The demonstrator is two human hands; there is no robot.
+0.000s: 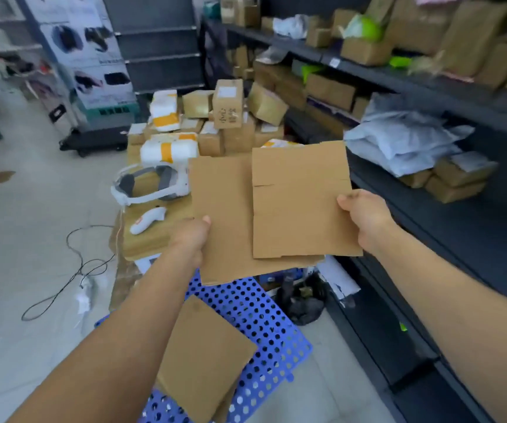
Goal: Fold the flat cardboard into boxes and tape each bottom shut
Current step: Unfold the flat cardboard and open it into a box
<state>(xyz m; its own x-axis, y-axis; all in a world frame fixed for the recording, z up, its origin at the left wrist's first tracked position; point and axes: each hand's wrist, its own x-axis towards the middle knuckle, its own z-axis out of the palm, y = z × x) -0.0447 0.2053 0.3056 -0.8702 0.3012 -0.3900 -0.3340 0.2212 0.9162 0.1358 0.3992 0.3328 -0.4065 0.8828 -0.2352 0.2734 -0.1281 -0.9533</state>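
Note:
Two flat pieces of brown cardboard are held up in front of me. My left hand (192,236) grips the lower, larger stack of flat cardboard (224,221) at its left edge, thumb on top. My right hand (365,219) grips a single flat cardboard sheet (299,199) by its right edge; this sheet overlaps the stack's right part. Another flat cardboard piece (203,358) lies below on a blue perforated plastic stool (270,325). No tape is in view.
A dark metal shelf (429,209) with boxes and grey bags runs along the right. Ahead is a pile of taped parcels (215,123), a white headset (151,184) and a white controller (148,221). A black cable (72,276) lies on the tiled floor at left.

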